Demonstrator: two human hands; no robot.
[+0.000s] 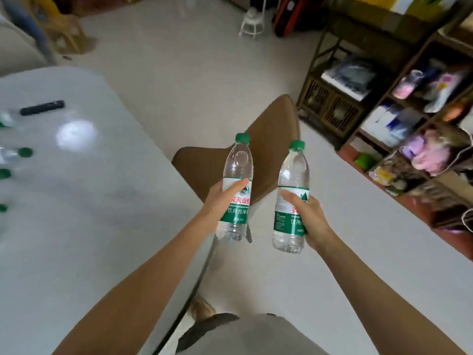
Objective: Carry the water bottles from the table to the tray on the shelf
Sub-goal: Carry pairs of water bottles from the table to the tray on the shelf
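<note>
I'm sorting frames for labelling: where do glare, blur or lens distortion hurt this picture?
Head view: a round glare patch whitens the table; the shelf at right is motion-blurred; wide-angle bending curves the table edge; the two bottles, left and right, stay sharp, labels readable.

Bright, even light fills the room. A round glare spot shines on the table [76, 175] near its far left corner. The shelf [399, 119] at right is smeared with motion blur, and straight lines bow toward the edges.
</note>
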